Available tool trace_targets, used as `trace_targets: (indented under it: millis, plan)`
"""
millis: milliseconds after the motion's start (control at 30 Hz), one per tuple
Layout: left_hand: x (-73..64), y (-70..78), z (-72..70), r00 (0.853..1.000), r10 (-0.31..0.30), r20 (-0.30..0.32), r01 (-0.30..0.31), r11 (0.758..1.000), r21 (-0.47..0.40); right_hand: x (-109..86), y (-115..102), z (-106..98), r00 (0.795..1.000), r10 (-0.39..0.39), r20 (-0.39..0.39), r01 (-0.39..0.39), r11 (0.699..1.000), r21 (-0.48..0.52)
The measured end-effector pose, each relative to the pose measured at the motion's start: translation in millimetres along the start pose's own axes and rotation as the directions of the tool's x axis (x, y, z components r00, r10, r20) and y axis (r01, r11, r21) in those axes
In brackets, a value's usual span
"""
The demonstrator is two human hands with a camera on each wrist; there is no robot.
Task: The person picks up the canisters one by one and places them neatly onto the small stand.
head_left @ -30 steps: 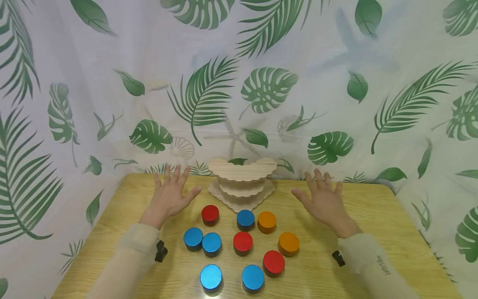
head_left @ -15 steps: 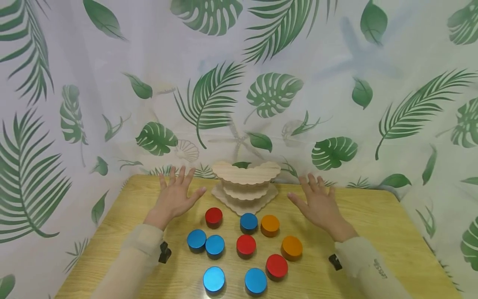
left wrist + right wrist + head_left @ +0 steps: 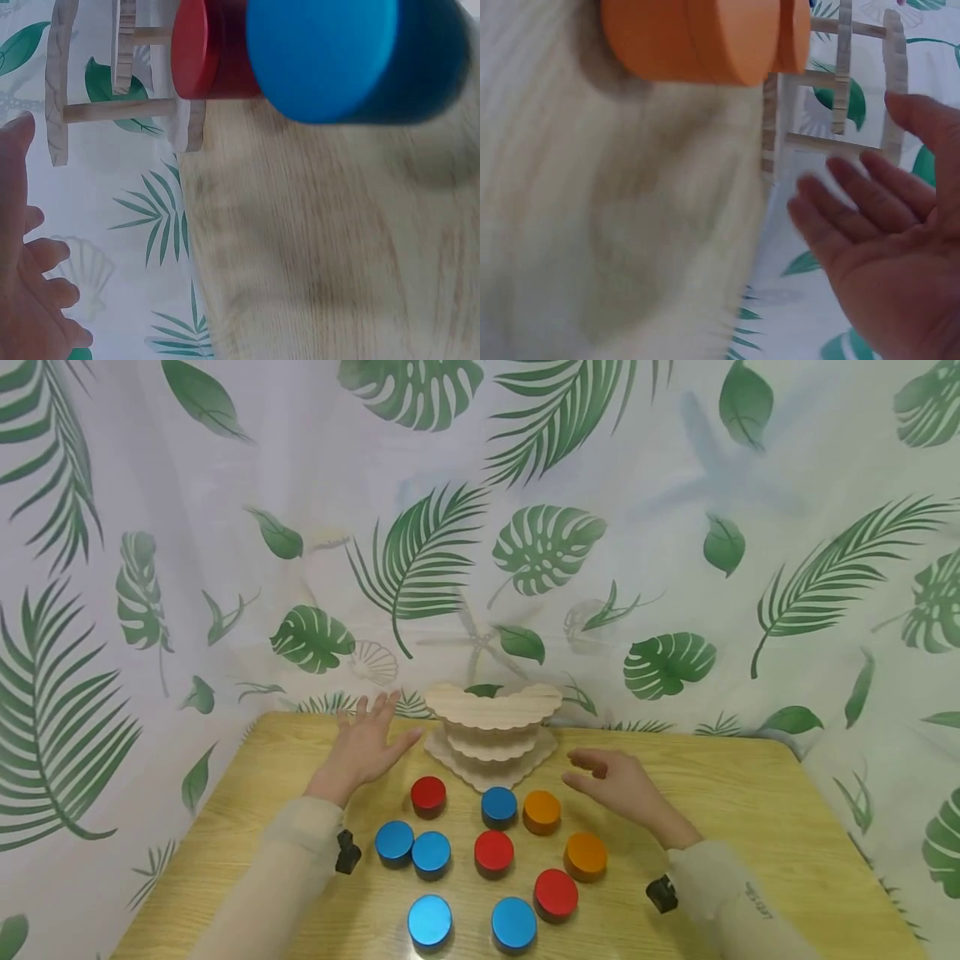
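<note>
My left hand (image 3: 365,752) hovers over the table's back left with fingers spread, holding nothing. Nearest to it are a red round tin (image 3: 428,797) and the tiered wooden stand (image 3: 492,710), whose edges are scalloped. On the other side of the stand, my right hand (image 3: 621,787) is raised with its fingers bent slightly and nothing in its grasp. Close by it are two orange round tins (image 3: 542,812). In the right wrist view its palm (image 3: 907,277) shows bare. The left wrist view shows a blue tin (image 3: 330,60) and a red tin (image 3: 214,49) close up.
Several blue tins (image 3: 394,842) and two more red tins (image 3: 494,853) stand on the wooden table (image 3: 255,793), mostly in its middle and front. A white cloth with green leaves (image 3: 675,552) hangs behind the table's back edge.
My right hand has moved inward, lower and nearer the orange tins, its fingers bending from spread. My left hand has shifted slightly right. The tins and stand stay put; the head view moved slightly.
</note>
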State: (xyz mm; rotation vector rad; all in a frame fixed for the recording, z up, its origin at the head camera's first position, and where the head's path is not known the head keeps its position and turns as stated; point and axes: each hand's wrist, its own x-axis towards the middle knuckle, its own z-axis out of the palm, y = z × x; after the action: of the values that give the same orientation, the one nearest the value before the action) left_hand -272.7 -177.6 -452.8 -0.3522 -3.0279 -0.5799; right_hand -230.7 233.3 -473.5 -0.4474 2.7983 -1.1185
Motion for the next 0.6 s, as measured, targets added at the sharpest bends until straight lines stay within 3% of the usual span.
trace_targets:
  millis: [133, 333, 600]
  plan:
    - [7.6, 3.4, 3.8, 1.000, 0.011, 0.023, -0.010, 0.998, -0.065, 0.2, 6, 7, 0.995, 0.015, 0.098, -0.028, 0.990, 0.138]
    - [17.5, 8.3, 8.9, 0.999, 0.020, 0.030, -0.017, 0.997, -0.072, 0.0, 17, 14, 0.973, -0.045, 0.225, -0.019, 0.961, 0.277]
    - [26.8, 14.4, 9.4, 0.998, 0.032, 0.052, -0.030, 0.999, -0.041, 4.9, 20, 22, 0.952, -0.072, 0.297, -0.006, 0.967, 0.255]
